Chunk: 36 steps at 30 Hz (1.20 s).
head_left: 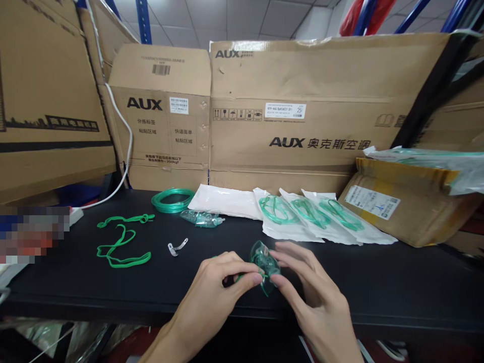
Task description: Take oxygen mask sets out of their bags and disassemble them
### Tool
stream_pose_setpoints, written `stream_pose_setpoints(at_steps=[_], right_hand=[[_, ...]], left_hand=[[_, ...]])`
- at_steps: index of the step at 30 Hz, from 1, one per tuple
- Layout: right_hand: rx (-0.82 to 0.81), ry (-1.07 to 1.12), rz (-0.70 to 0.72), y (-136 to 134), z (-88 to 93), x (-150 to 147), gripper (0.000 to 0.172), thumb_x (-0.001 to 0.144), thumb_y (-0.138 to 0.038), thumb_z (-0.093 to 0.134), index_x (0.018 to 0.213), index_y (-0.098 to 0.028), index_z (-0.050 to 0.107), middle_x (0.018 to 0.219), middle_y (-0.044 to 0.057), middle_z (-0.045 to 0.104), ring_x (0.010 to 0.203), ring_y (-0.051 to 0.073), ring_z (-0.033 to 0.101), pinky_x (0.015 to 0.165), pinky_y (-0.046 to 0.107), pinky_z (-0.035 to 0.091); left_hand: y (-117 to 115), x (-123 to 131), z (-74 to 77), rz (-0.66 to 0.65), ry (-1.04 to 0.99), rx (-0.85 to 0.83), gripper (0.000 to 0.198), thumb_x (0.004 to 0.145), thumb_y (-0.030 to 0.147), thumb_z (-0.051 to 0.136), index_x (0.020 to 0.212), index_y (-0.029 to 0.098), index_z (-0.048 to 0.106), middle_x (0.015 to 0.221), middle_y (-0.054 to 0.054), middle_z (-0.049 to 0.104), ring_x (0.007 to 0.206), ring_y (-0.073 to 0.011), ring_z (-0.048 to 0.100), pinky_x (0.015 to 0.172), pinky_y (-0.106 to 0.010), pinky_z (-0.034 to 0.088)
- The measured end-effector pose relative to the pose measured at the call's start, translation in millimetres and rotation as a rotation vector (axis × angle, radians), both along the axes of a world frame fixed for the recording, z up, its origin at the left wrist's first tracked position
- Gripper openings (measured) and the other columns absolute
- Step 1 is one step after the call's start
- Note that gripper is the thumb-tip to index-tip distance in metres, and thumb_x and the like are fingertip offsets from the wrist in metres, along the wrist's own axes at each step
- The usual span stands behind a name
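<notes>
A clear green oxygen mask (pixel 260 259) is held low over the front of the black table. My right hand (pixel 315 285) grips its right side between thumb and fingers. My left hand (pixel 223 282) is closed in a pinch on a thin green elastic strap (pixel 264 275) at the mask's lower left edge; most of that strap is hidden by my fingers. Two more green elastic straps, one knotted (pixel 126 219) and one loosely looped (pixel 130 262), lie at the left. Beside them are small metal nose clips (pixel 177 247). Another clear mask (pixel 204 218) lies farther back.
Behind the masks lie a coil of green tubing (pixel 172 200), a white pouch (pixel 227 200) and several pouches with green tubing (pixel 280 209). An open cardboard box (pixel 401 201) stands at the right. Large AUX cartons (pixel 321 106) wall the back. A white cable (pixel 126 151) runs down at the left.
</notes>
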State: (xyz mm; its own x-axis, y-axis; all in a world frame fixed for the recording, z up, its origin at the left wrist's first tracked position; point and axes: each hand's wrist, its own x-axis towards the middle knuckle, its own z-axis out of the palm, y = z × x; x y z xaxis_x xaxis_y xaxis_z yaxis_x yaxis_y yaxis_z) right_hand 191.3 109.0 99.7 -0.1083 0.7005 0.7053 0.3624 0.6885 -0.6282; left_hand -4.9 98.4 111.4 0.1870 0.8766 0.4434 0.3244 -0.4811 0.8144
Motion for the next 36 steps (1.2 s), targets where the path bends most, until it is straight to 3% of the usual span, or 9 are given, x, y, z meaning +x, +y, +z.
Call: stream_pose_setpoints(at_steps=[5,9,15,25,36], right_hand=[[0.204,-0.045,0.006,-1.8,-1.1,-4.8,0.024,0.089,-0.01,0.073,0.102,-0.03,0.078,0.106,0.005,0.058,0.092,0.02,0.065,0.074,0.031,0.056],[0.199,-0.04,0.078,-1.4,4.1,-7.4,0.025,0.09,-0.005,0.069,0.098,-0.027,0.078,0.097,0.004,0.058,0.081,0.016,0.064,0.067,0.028,0.053],[0.137,-0.027,0.073,-2.1,5.3,-6.7,0.02,0.092,-0.006,0.066,0.091,-0.024,0.074,0.088,0.003,0.064,0.079,0.016,0.066,0.069,0.024,0.053],[0.168,-0.038,0.145,-0.3,3.1,-8.7,0.021,0.094,-0.005,0.062,0.094,-0.024,0.071,0.088,0.002,0.065,0.081,0.014,0.067,0.074,0.021,0.054],[0.109,-0.011,0.132,-6.3,3.8,-5.9,0.018,0.096,-0.009,0.062,0.092,-0.025,0.068,0.089,0.0,0.066,0.083,0.014,0.066,0.077,0.021,0.052]], left_hand=[[0.5,-0.6,-1.4,0.01,0.003,0.004,0.013,0.095,0.027,0.07,0.097,0.028,0.082,0.087,0.002,0.074,0.078,-0.0139,0.065,0.072,-0.023,0.045],[-0.6,-0.7,1.5,-0.02,0.008,-0.018,0.014,0.096,0.028,0.069,0.1,0.029,0.082,0.089,0.002,0.074,0.079,-0.0145,0.064,0.073,-0.024,0.045],[-1.9,0.1,3.6,-0.05,0.089,-0.051,0.02,0.087,0.024,0.077,0.106,0.031,0.08,0.089,0.004,0.071,0.077,-0.0139,0.059,0.073,-0.023,0.043],[-3.6,0.6,6.8,-0.011,0.033,-0.153,0.015,0.091,0.037,0.073,0.103,0.037,0.082,0.086,0.003,0.073,0.079,-0.0154,0.064,0.075,-0.023,0.044],[-2.7,-0.6,1.0,0.028,0.092,-0.099,0.015,0.091,0.036,0.071,0.101,0.037,0.082,0.085,0.004,0.076,0.08,-0.0166,0.063,0.075,-0.025,0.042]])
